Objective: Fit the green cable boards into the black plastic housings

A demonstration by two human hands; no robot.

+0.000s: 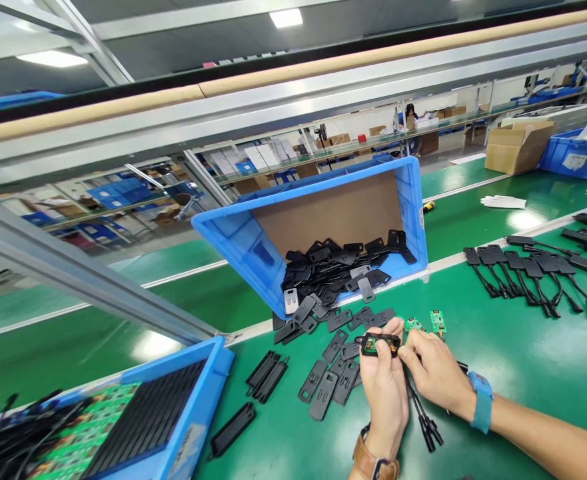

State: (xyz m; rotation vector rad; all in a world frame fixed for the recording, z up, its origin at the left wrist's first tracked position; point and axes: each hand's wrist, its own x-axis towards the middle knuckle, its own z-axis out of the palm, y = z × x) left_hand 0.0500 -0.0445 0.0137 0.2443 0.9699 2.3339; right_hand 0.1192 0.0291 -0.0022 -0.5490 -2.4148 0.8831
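Observation:
My left hand [386, 380] is closed round a small black plastic housing [380, 345], its thumb resting on top. Inside the housing a green circuit board with fine coloured wires shows. My right hand [433, 370] pinches at the housing's right end, where the wires and cable enter; its fingertips partly hide what they grip. Black cables with plug ends [429, 430] hang below, between the two hands. Just beyond my fingers lie loose green circuit boards [438, 321]. Flat black covers [324, 395] are scattered to the left of my left hand.
A tipped blue bin [418, 220] spills black covers onto the green table. Several black housings [233, 430] lie by a blue tray [213, 373] of boards and cables at left. Cabled units [533, 267] are lined up at right. A metal post [98, 267] slants at left.

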